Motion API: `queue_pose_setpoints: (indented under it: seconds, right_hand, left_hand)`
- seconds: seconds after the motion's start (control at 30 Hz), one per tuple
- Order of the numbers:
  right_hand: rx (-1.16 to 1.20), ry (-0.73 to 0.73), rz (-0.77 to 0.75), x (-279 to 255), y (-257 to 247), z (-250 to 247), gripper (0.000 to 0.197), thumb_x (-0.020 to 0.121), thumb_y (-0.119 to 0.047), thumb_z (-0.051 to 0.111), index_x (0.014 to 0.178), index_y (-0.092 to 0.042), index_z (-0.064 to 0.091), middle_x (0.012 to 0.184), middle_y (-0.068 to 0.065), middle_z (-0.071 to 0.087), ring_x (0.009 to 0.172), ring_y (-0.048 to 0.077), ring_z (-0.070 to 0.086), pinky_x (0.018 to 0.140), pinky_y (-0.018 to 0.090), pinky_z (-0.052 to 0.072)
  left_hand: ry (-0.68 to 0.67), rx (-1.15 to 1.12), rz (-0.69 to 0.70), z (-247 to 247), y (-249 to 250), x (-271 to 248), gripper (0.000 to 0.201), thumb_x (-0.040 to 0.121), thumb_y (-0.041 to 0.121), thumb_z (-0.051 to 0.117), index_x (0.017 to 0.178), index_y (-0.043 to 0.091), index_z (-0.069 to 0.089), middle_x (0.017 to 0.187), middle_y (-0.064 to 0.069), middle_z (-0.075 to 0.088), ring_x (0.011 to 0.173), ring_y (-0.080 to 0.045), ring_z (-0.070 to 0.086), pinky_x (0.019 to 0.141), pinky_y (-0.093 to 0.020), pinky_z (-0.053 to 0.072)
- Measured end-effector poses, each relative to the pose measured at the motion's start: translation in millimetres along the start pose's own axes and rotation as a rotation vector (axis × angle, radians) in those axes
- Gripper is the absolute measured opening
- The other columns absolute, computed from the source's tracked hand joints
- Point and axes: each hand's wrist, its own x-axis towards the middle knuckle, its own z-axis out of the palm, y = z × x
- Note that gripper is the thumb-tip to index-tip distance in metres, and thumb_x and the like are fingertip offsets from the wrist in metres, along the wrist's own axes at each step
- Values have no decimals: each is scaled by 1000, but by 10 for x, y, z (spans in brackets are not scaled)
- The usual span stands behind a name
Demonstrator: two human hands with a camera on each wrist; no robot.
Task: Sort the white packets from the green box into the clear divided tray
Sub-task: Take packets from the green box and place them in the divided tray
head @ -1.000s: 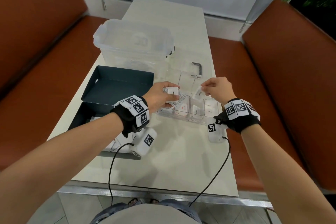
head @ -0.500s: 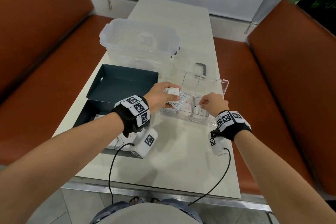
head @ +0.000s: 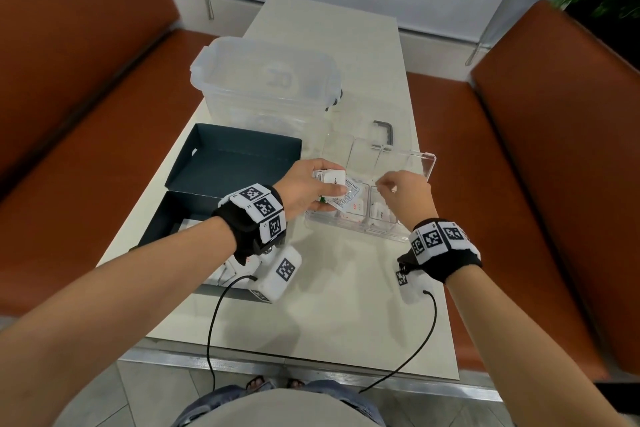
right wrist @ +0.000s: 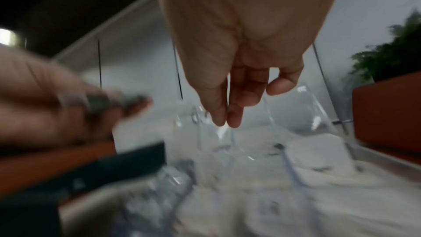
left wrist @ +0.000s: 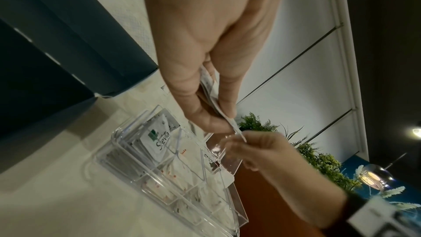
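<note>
The left hand [head: 304,189] hangs over the near left corner of the clear divided tray [head: 427,166], forearm reaching in across the open green box [head: 228,163]. Its thumb and fingers are curled round a small stack of white packets [head: 334,184], which fan out toward the right. The right hand [head: 407,194] is over the middle of the tray, wrist bent down, knuckles up, its fingers curled loosely.

From the head view I cannot tell whether the right hand holds anything. The left wrist view settles more: there the stack of packets [left wrist: 210,93] is seen edge-on between the left thumb and fingers, and the right hand [left wrist: 257,149] meets the tip of the lowest packet, fingertips closed on its end. That view also shows a packet printed "Stevia" [left wrist: 157,141] standing on edge in the tray's end compartment, with more packets lying in the compartments beside it.

The right wrist view is badly blurred. It shows the right thumb and forefinger [right wrist: 234,114] pressed together, pointing down over the tray [right wrist: 307,100], and the left hand [right wrist: 56,107] as a smear at the left.

More white packets [head: 194,224] lie in the near half of the green box, on the bench [head: 346,305]. A large clear lidded tub [head: 266,83] stands behind the box.
</note>
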Motion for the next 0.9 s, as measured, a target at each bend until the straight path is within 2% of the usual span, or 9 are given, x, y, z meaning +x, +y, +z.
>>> queue_pose_setpoints:
  seconds: [0.1,0.17,0.33,0.43,0.53,0.67,0.8,0.87,0.9]
  right_hand:
    - [369,88,-9,-91,-247,-152,15,91,-26,59,93,-19,72,86,-6,70,77,3,61,70,10,47]
    - [441,29,-18,-143,-392,-205,14,88,-36,64,94,-27,71,84,-12,69,76,-1,61,64,4,43]
    - [523,-87,26,-114,-451,-253,21,73,-27,81,91,-23,70,79,0,70,69,7,63,68,18,50]
    - [573,-116,59,-59,-388,-287,19,72,-21,82,89,-19,74,73,1,68,60,0,57,63,15,46]
    - [623,-145,82,-8,-331,-345,14,75,-15,80,88,-15,74,69,1,66,59,7,56,57,16,49]
    - [653,-155,129,106,-169,-460,3,82,-13,74,84,-15,72,67,-2,65,51,1,53,49,11,44]
    - [447,-119,132,218,36,-457,9,87,-9,68,95,-7,72,85,4,69,70,6,58,72,16,46]
    - [296,-154,139,226,95,-371,11,90,-10,63,96,-8,72,91,5,69,74,9,59,71,14,46]
    - [238,-183,153,220,114,-314,12,91,-10,61,96,-11,71,95,5,69,79,11,60,76,20,49]
  left_hand:
    - [2,24,18,21,-8,7,40,76,-3,77,110,14,64,111,-16,68,96,-29,70,70,-32,60]
    - [-19,40,33,50,-9,12,42,74,-3,79,109,15,64,106,-15,69,94,-28,71,71,-32,59]
    - [-67,82,50,132,2,5,45,71,-1,82,110,12,64,93,-9,71,75,-18,71,67,-27,59]
    - [-65,86,42,145,0,2,50,71,-1,81,116,8,62,102,-16,69,80,-21,70,70,-27,59]
    - [-65,65,47,149,5,7,47,73,-2,80,116,7,63,110,-19,69,90,-25,70,74,-29,60]
    - [-42,57,52,118,-9,16,40,73,-3,79,109,11,66,100,-10,70,79,-15,70,68,-23,57]
    - [-7,34,35,63,-27,9,38,74,-7,77,106,10,66,96,-10,71,72,-11,71,60,-19,54]
    - [-2,28,31,44,-32,0,37,74,-7,76,106,10,66,100,-13,71,75,-13,71,60,-20,54]
    - [-2,29,31,38,-33,-3,38,74,-7,76,107,9,66,103,-15,70,79,-16,71,63,-22,56]
